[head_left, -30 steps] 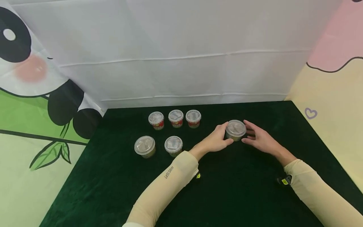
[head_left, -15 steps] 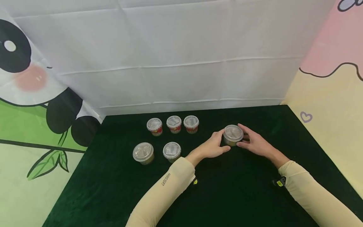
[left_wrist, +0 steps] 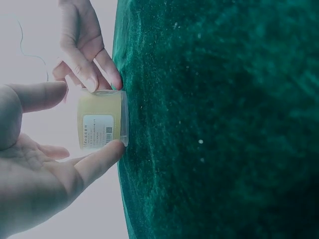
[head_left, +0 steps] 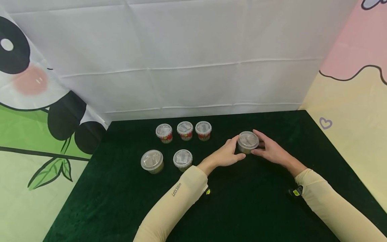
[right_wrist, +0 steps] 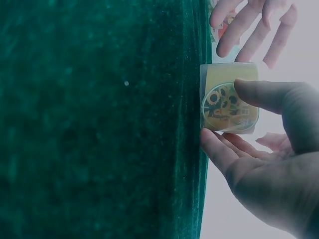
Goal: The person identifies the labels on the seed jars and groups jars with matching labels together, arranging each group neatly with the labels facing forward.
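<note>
A round, clear-lidded tub (head_left: pixel 248 141) with yellowish contents stands on the dark green cloth, right of the other tubs. My right hand (head_left: pixel 276 152) pinches it from the right: in the right wrist view the thumb lies on the sunflower-patterned round label (right_wrist: pixel 224 102) and the index finger along the far side. On the tub's left is my left hand (head_left: pixel 225 154), fingers loosely extended. Its index fingertip is at the tub's edge, while the thumb stands apart from it. A white printed label (left_wrist: pixel 98 130) faces the left wrist camera.
Three small tubs with red labels (head_left: pixel 185 131) stand in a row at the back. In front of them are a wide tub (head_left: pixel 152 160) and a smaller tub (head_left: pixel 182 158), near the left forearm. A white cloth wall (head_left: pixel 181 84) rises behind the table.
My right hand has closed in on the tub, its thumb now against it. The left hand has drawn slightly leftward from the tub. The head view has tilted a little.
</note>
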`<action>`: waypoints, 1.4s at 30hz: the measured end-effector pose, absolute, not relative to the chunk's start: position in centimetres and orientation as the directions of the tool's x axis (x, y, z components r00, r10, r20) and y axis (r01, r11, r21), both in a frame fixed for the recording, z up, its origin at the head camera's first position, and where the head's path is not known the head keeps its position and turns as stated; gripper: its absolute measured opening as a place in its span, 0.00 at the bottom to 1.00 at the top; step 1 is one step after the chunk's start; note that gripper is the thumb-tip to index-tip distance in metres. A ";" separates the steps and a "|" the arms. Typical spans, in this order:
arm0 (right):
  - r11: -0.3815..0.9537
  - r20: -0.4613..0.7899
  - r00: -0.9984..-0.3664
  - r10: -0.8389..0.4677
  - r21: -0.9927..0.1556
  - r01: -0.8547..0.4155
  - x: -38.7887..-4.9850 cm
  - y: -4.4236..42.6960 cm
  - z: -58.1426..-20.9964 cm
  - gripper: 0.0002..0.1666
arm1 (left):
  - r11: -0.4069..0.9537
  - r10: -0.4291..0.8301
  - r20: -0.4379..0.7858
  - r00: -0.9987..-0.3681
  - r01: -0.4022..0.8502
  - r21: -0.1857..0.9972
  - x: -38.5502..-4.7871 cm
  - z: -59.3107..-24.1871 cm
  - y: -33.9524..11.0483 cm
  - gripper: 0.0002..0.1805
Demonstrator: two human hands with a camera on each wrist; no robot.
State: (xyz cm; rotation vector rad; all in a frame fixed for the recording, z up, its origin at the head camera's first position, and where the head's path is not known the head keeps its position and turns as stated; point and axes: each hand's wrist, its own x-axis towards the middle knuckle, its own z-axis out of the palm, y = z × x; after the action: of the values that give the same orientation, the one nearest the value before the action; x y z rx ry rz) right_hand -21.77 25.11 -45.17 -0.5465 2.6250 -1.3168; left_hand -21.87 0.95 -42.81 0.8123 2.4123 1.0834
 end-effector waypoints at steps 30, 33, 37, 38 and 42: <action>0.492 -0.015 -0.917 -0.398 -0.847 -0.199 -21.3 25.0 -44.8 0.51 | 0.505 0.654 -0.074 -0.753 0.361 0.784 -21.3 -42.8 0.6 0.45; 0.480 -0.018 -0.919 -0.393 -0.857 -0.189 -21.0 24.7 -44.2 0.51 | 0.497 0.644 -0.043 -0.764 0.375 0.783 -21.1 -42.5 0.4 0.45; 0.454 -0.028 -0.922 -0.387 -0.876 -0.164 -20.7 24.3 -43.4 0.52 | 0.480 0.628 0.012 -0.778 0.400 0.781 -20.8 -42.1 -0.1 0.44; 0.441 -0.029 -0.921 -0.389 -0.883 -0.158 -20.6 24.2 -43.2 0.52 | 0.480 0.625 0.023 -0.780 0.407 0.777 -20.6 -41.9 -0.3 0.43; 0.374 -0.040 -0.919 -0.393 -0.920 -0.120 -20.3 24.0 -42.5 0.52 | 0.468 0.623 0.070 -0.779 0.444 0.764 -19.9 -41.1 -1.1 0.43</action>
State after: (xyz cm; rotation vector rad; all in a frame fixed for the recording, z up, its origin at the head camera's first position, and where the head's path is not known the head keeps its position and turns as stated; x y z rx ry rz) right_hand -20.29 23.99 -42.48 -0.4554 2.3830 -1.5637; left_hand -19.90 -1.14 -41.08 0.9227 2.4974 1.2020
